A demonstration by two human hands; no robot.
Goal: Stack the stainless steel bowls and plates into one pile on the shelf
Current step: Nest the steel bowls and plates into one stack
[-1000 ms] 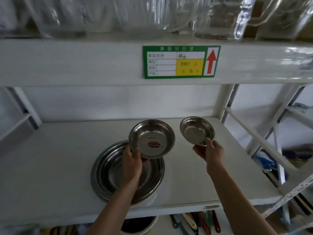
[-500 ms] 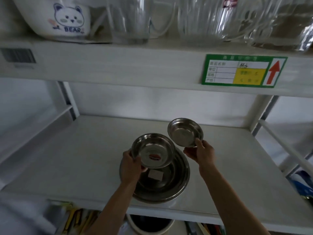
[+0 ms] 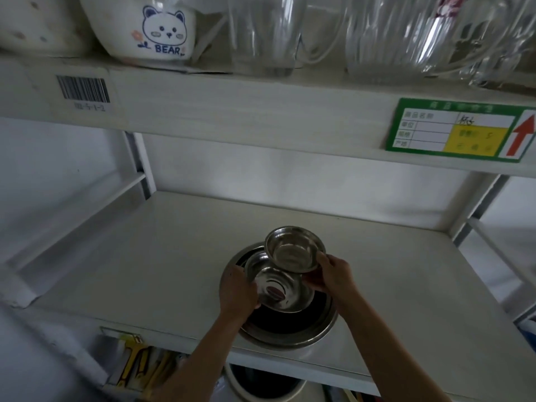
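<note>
Under both hands (image 3: 335, 275), held bowls (image 3: 280, 291) hide the plate (image 3: 293, 333)

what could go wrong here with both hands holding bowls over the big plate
1. The small bowl, pinched at its rim by the right hand, is tilted and overlaps the medium bowl; it could slip or clang.
2. The left hand lies between the medium bowl and the big plate, so its fingers may get pinched.
3. The big plate sits near the shelf front edge; a nudge could push it off.
</note>
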